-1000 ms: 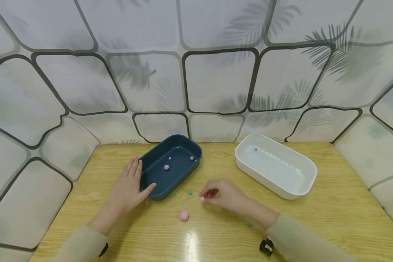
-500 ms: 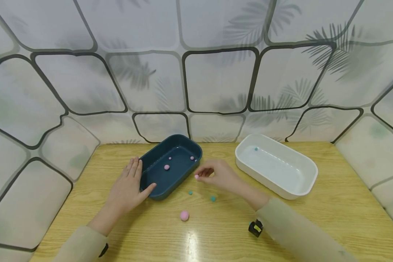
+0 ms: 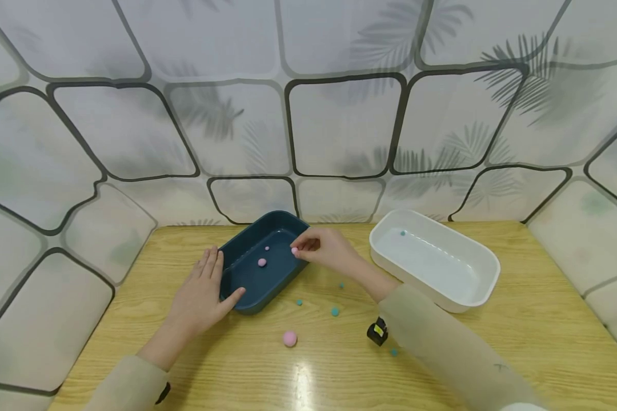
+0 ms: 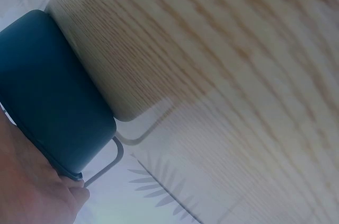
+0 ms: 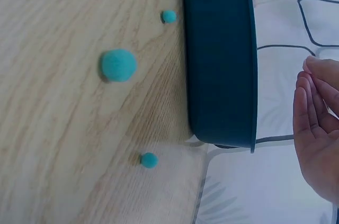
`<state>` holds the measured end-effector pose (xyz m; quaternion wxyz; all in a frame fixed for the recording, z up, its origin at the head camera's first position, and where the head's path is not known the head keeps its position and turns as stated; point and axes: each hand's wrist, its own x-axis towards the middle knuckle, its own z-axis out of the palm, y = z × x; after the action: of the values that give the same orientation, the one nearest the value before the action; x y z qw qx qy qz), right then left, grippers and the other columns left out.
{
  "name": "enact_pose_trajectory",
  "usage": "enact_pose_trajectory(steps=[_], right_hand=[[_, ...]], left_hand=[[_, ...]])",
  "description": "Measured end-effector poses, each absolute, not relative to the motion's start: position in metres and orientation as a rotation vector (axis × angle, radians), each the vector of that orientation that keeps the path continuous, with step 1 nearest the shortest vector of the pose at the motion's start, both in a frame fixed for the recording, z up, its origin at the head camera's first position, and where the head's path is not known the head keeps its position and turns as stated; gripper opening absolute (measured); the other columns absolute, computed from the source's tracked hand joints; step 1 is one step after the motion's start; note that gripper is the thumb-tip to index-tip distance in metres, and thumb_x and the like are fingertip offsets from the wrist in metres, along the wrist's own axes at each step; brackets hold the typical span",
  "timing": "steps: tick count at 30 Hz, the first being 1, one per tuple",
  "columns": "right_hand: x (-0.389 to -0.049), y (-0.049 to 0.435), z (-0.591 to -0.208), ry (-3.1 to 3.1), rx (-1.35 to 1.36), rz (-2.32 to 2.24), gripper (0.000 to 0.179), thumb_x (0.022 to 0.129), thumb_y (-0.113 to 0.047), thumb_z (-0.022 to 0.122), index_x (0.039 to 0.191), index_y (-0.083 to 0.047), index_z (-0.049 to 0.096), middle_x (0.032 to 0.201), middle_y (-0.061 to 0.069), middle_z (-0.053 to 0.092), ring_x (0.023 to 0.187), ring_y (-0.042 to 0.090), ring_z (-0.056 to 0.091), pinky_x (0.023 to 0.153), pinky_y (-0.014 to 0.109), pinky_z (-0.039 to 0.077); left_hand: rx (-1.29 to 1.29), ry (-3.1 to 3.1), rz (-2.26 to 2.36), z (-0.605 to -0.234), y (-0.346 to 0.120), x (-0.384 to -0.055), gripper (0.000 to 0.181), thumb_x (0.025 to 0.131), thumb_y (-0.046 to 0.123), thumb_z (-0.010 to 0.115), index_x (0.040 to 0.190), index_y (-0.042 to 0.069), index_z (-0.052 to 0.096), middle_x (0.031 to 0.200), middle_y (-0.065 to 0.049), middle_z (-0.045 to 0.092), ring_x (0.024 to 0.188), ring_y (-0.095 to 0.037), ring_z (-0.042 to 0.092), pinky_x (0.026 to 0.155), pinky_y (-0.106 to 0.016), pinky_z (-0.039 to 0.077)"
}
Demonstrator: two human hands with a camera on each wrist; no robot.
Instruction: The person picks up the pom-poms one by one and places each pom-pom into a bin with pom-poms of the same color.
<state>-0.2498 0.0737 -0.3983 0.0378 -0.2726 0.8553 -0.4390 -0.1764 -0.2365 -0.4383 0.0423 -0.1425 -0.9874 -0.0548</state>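
My left hand (image 3: 200,297) rests with straight fingers against the left side of a dark blue tray (image 3: 279,290), thumb over its near rim. Between thumb and fingertips, my right hand (image 3: 334,251) pinches a small pink ball (image 3: 295,250) above that tray's right end. Two other pink balls, one medium (image 3: 261,262) and one tiny (image 3: 267,248), show on the tray's floor; the right hand covers part of the inside. In the right wrist view the tray's outer wall (image 5: 222,65) stands beside the raised hand (image 5: 318,123). A larger pink ball (image 3: 289,338) lies on the table.
Several teal balls lie loose on the wooden table, among them a bigger one (image 3: 335,311) and one near the blue tray (image 3: 299,302). A white tray (image 3: 416,281) stands at the right with a teal ball (image 3: 403,233) in it. A patterned backdrop (image 3: 344,131) rises behind.
The right hand has carried the pink ball up and left from the table to over the blue tray, uncovering teal balls on the table. The left hand has stayed in place.
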Motion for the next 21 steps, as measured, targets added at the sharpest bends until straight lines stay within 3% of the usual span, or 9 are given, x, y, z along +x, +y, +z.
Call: enact_pose_trajectory(steps=[10, 16, 21], right_hand=[[-0.277, 0.062, -0.405, 2.614, -0.781, -1.394, 0.021, 0.1, -0.018, 0.077, 0.114, -0.004, 0.081, 0.103, 0.01, 0.08, 0.088, 0.018, 0.073, 0.077, 0.024, 0.06], [-0.288, 0.055, -0.407, 2.575, -0.7, -1.425, 0.022, 0.101, -0.019, 0.075, 0.116, -0.004, 0.08, 0.102, 0.012, 0.08, 0.087, 0.039, 0.075, 0.069, 0.023, 0.056], [-0.293, 0.05, -0.41, 2.554, -0.656, -1.433, 0.026, 0.101, -0.02, 0.075, 0.12, -0.002, 0.079, 0.106, 0.015, 0.079, 0.086, 0.044, 0.075, 0.075, 0.04, 0.064]], left_hand=[[-0.431, -3.029, -0.171, -0.438, -0.236, -0.176, 0.098, 0.103, 0.058, 0.059, 0.161, -0.015, 0.027, 0.171, -0.034, 0.023, 0.161, -0.05, 0.022, 0.131, -0.06, 0.027], [-0.429, -3.027, -0.165, -0.439, -0.236, -0.176, 0.098, 0.103, 0.057, 0.06, 0.16, -0.015, 0.028, 0.171, -0.034, 0.024, 0.161, -0.05, 0.023, 0.131, -0.06, 0.028], [-0.427, -3.022, -0.168, -0.44, -0.237, -0.177, 0.098, 0.103, 0.057, 0.06, 0.161, -0.015, 0.028, 0.171, -0.034, 0.023, 0.161, -0.05, 0.023, 0.131, -0.06, 0.028]])
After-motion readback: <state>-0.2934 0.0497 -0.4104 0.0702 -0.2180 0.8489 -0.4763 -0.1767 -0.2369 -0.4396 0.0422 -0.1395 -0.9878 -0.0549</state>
